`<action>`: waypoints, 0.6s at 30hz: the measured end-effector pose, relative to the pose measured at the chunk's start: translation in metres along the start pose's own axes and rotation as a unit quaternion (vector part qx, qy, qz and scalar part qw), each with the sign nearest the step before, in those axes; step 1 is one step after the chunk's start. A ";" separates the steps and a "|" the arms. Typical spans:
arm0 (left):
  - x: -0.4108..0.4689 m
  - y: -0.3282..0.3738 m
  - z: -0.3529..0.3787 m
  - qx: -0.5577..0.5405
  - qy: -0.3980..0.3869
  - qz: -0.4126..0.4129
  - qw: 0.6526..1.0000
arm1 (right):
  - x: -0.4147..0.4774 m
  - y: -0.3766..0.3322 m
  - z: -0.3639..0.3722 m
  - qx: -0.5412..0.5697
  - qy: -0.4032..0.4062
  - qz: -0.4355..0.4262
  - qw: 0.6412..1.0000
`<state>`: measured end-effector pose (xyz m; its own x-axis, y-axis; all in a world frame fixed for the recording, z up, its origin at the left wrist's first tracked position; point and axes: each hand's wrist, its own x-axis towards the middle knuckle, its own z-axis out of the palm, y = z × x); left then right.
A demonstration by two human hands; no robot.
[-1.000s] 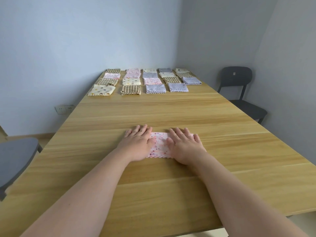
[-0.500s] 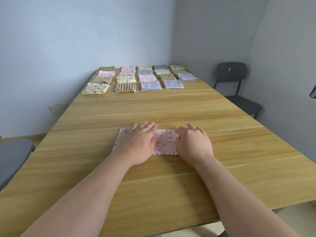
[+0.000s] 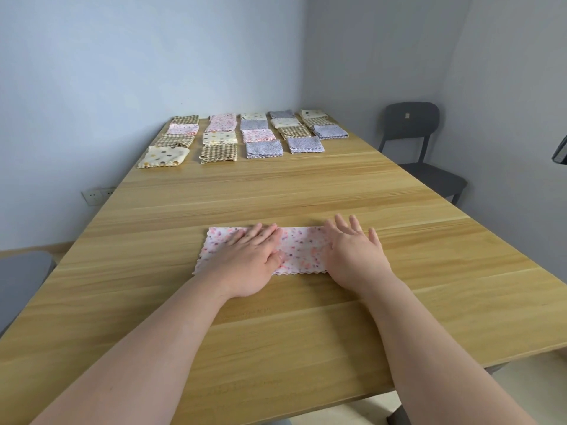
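A white cloth with pink and purple spots (image 3: 299,250) lies folded into a long strip on the wooden table (image 3: 276,191). My left hand (image 3: 250,260) presses flat on the cloth's middle-left part, fingers straight and together. My right hand (image 3: 352,256) rests at the cloth's right end, with its fingers straight, spread and lifted a little off the table. Both hands hide parts of the cloth.
Several folded cloths (image 3: 242,134) in checked, dotted and flowered patterns lie in rows at the table's far end. A dark chair (image 3: 420,148) stands at the right by the wall. A grey chair seat (image 3: 21,277) is at the left.
My right hand slid rightward along the cloth to its right end and its fingers lifted. The left end of the cloth has come into view. The left hand stayed pressing.
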<state>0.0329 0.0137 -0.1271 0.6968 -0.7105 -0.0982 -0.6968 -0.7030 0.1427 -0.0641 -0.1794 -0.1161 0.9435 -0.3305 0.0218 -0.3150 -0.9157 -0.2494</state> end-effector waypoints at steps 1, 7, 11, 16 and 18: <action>0.001 0.000 0.000 0.004 -0.002 -0.001 1.000 | 0.000 -0.005 -0.001 -0.018 0.020 -0.027 0.999; 0.001 -0.001 0.001 0.001 -0.004 0.000 1.000 | -0.005 -0.025 0.014 -0.017 -0.078 -0.124 0.989; 0.000 -0.001 0.000 0.005 -0.003 -0.002 1.000 | -0.009 -0.016 0.012 -0.028 -0.092 -0.070 0.993; -0.002 0.000 0.000 0.008 -0.005 -0.005 1.000 | -0.008 -0.004 0.006 -0.023 -0.099 0.009 0.995; -0.002 0.000 0.000 0.010 -0.006 -0.004 1.000 | -0.006 -0.002 0.007 -0.011 -0.090 0.035 0.995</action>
<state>0.0312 0.0149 -0.1265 0.7010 -0.7045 -0.1109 -0.6938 -0.7096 0.1230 -0.0681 -0.1743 -0.1226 0.9214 -0.3494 -0.1700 -0.3813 -0.8973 -0.2226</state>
